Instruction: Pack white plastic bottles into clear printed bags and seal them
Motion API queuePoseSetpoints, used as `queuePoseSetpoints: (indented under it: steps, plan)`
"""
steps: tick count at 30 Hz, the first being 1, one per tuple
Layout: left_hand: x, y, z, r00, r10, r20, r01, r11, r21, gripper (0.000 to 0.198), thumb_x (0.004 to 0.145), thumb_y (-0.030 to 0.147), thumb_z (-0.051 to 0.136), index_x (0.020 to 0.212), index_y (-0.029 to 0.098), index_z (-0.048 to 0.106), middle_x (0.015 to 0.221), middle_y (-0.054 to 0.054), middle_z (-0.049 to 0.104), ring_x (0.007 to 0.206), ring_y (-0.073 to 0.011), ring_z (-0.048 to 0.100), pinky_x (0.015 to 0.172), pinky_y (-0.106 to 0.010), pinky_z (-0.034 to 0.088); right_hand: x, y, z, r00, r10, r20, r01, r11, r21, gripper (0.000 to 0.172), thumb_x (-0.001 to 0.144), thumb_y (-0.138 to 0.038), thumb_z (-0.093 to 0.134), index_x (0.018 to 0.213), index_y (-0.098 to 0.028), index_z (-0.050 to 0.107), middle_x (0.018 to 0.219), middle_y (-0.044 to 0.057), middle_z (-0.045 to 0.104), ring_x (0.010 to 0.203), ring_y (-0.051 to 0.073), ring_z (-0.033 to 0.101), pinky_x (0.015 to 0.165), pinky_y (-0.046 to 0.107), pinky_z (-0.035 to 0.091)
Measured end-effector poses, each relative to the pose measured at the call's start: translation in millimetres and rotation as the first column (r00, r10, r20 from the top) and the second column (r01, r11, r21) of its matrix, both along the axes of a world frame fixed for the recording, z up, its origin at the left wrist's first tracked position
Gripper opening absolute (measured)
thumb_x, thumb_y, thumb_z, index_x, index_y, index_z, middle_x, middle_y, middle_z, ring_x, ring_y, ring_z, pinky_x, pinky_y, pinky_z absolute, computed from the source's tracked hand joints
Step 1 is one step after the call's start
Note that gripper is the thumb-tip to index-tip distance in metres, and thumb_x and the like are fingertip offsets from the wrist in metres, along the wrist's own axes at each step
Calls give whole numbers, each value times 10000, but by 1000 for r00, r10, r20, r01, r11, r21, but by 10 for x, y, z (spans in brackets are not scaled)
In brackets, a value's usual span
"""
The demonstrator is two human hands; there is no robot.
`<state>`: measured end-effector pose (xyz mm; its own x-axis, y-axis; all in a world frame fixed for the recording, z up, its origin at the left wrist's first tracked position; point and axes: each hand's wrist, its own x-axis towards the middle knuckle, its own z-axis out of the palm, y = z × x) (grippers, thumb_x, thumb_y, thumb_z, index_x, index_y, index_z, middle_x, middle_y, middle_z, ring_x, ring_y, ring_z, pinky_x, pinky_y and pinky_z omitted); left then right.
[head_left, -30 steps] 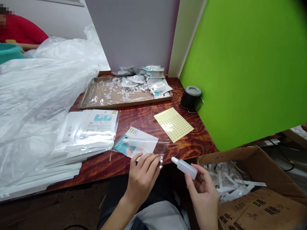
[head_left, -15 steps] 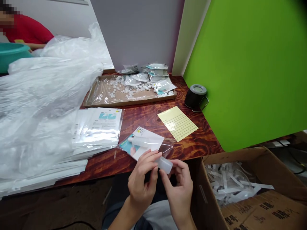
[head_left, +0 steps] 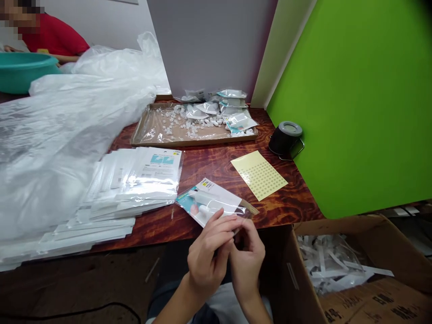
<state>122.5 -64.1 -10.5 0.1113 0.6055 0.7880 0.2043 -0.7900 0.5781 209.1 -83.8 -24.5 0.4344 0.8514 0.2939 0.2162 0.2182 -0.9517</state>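
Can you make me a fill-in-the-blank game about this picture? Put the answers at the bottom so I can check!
1. Just past the left hand and right hand, a printed card lies in a clear plastic ____.
2. The sheet covered in little dots is pale ____.
3. The mug stands next to a big panel that is bright ____.
4. The box at the lower right is made of brown ____.

Missing words: bag; yellow; green; cardboard.

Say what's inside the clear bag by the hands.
A printed card and, apparently, a white tip. The left hand covers part of the bag's near side; anything there is hidden.
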Motion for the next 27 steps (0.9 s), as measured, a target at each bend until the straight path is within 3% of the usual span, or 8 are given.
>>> queuePoseSetpoints:
  steps: [3, 6, 9, 14, 19, 22, 25, 27]
  plan:
    - [-16, -6, 6, 998, 13, 57, -10, 999, -49, 224, 873, 7, 493, 1030, 148, 567, 1060, -115, 734, 1043, -229, 683, 996, -527, 505, -16, 40, 33, 986, 115, 124, -124, 990, 65, 73, 884, -205, 590, 884, -225, 660, 809, 11, 628, 783, 167, 568, 716, 291, 481]
    - [-46, -25, 22, 994, 22, 112, -11, 995, -95, 215, 881, 15, 490, 1020, 161, 567, 1027, -96, 741, 1022, -215, 691, 994, -517, 511, 7, 54, 91, 966, 210, 152, -211, 977, -9, 137, 899, -202, 564, 943, -243, 687, 857, 28, 606, 847, 187, 559, 761, 313, 481]
    - [-77, -59, 30, 996, -22, 82, 30, 995, -97, 197, 897, 39, 485, 1021, 167, 568, 995, -95, 745, 993, -211, 699, 975, -514, 525, 16, 46, 115, 988, 105, 111, -95, 991, -91, 60, 846, -221, 620, 899, -225, 649, 887, 21, 525, 841, 183, 543, 746, 308, 472]
    - [-87, -117, -6, 997, -75, 28, 76, 996, -53, 165, 919, 74, 482, 1030, 159, 570, 955, -95, 749, 957, -207, 707, 960, -500, 537, -49, -38, 77, 974, -175, 143, 189, 978, -90, 235, 763, -272, 676, 896, -221, 489, 985, 28, 432, 897, 192, 502, 773, 322, 456]
    - [-9, -122, 35, 973, 119, 199, -74, 973, -217, 188, 911, 42, 490, 1026, 166, 570, 1009, -61, 730, 1008, -188, 692, 1018, -485, 503, -51, -214, 43, 978, -33, 205, 42, 998, -42, 278, 879, -235, 591, 1155, -235, 554, 1161, 87, 501, 1108, 241, 523, 947, 415, 435]
    - [33, -79, 131, 930, 234, 283, -143, 940, -311, 161, 925, 53, 486, 1002, 170, 564, 985, -42, 730, 1022, -180, 688, 999, -451, 522, -23, -314, 31, 968, -5, 249, -19, 995, 94, 282, 908, -149, 515, 1143, -260, 624, 1194, 88, 546, 1164, 253, 523, 974, 431, 433]
    - [27, -40, 210, 918, 245, 313, -145, 940, -310, 136, 941, 76, 472, 997, 172, 549, 973, -42, 733, 996, -179, 695, 986, -463, 529, 37, -285, 61, 988, -111, 107, 94, 984, 154, 294, 855, -155, 608, 1128, -262, 581, 1198, 84, 542, 1162, 247, 532, 966, 428, 454]
    - [-2, -35, 227, 936, 182, 301, -103, 960, -261, 138, 944, 80, 465, 1010, 174, 542, 978, -46, 732, 980, -181, 699, 1000, -493, 513, 104, -165, 129, 989, -147, -12, 147, 980, 136, 544, 778, -213, 711, 1260, -255, 462, 1325, 120, 470, 1247, 270, 483, 1009, 463, 434]
